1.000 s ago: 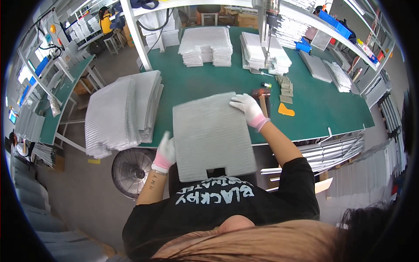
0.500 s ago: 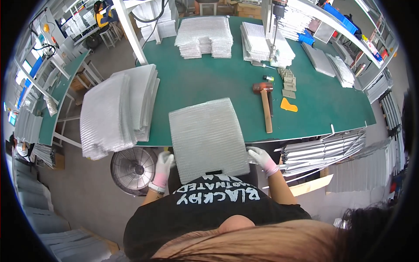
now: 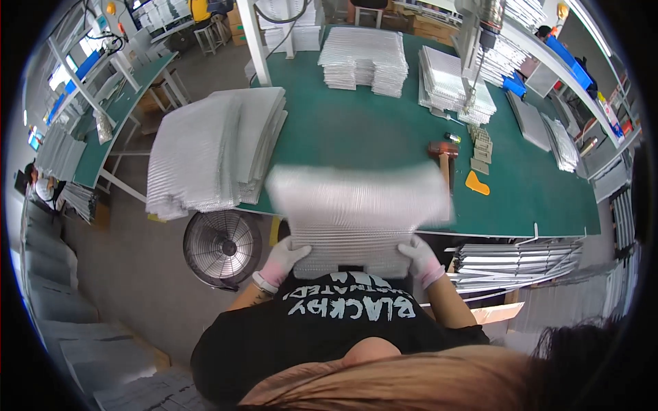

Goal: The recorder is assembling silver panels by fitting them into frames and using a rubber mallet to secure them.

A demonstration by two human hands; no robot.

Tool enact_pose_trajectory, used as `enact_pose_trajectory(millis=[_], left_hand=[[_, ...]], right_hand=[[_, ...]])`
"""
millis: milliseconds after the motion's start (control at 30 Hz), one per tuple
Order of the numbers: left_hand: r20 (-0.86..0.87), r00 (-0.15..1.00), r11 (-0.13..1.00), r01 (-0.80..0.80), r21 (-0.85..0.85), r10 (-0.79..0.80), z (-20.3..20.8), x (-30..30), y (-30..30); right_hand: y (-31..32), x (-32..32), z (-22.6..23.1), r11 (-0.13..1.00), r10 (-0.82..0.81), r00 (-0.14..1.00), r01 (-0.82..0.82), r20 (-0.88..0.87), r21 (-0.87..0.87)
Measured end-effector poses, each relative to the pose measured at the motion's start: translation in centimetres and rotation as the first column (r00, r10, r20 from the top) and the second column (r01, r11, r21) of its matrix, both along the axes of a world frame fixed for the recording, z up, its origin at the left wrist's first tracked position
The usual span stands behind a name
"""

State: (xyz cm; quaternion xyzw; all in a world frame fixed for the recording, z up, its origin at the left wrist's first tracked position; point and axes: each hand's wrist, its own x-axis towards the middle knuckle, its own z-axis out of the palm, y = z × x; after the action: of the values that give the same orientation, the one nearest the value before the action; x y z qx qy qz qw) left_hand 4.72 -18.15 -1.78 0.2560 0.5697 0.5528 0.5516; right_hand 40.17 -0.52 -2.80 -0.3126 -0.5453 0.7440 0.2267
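A silvery-white ribbed panel (image 3: pixel 353 222) is held in front of my body, over the near edge of the table. Its far end is wide and smeared by motion; its near end is narrower, stepped in at both sides. My left hand (image 3: pixel 286 258), in a white glove, grips the panel's left edge with the thumb on top. On the opposite edge my gloved right hand (image 3: pixel 419 258) grips it in the same way. The mallet (image 3: pixel 444 152), with a brown head, lies beyond the panel's right side, its handle partly hidden. An orange scraper-like piece (image 3: pixel 477 183) lies beside it.
Large ribbed sheets (image 3: pixel 199 151) overhang the green table (image 3: pixel 308 123) at left. Stacks of notched panels (image 3: pixel 363 58) and flat panels (image 3: pixel 452 82) stand at the back, near a drill-like tool (image 3: pixel 488 34). A floor fan (image 3: pixel 223 250) and a metal-strip rack (image 3: pixel 517 264) flank me.
The panel has swung away from me and its outline now looks wider at the far end. Both hands have moved inward onto its side edges. The view has shifted to the left.
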Motion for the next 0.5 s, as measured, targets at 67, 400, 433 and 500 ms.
enact_pose_trajectory(millis=[67,400,433,500], left_hand=[[-0.036,0.997,0.996,0.063,-0.067,-0.066,1.2,0.6,0.3],[-0.613,0.751,0.97,-0.189,0.155,0.244,18.1,-7.4,-2.4],[-0.605,0.689,0.913,-0.234,0.334,0.398,18.5,-9.4,-3.6],[-0.529,0.584,0.759,-0.258,0.598,0.615,22.8,-12.8,-6.1]], right_hand=[[-1.4,-1.5,2.5,0.888,-0.128,0.986,0.162,0.106,-0.43],[3.8,-11.8,16.4,0.932,0.092,0.992,-0.055,-0.089,0.36],[3.8,-14.6,18.4,0.908,0.125,0.987,-0.072,-0.103,0.412],[1.9,-21.7,23.3,0.871,0.281,0.913,-0.114,-0.296,0.477]])
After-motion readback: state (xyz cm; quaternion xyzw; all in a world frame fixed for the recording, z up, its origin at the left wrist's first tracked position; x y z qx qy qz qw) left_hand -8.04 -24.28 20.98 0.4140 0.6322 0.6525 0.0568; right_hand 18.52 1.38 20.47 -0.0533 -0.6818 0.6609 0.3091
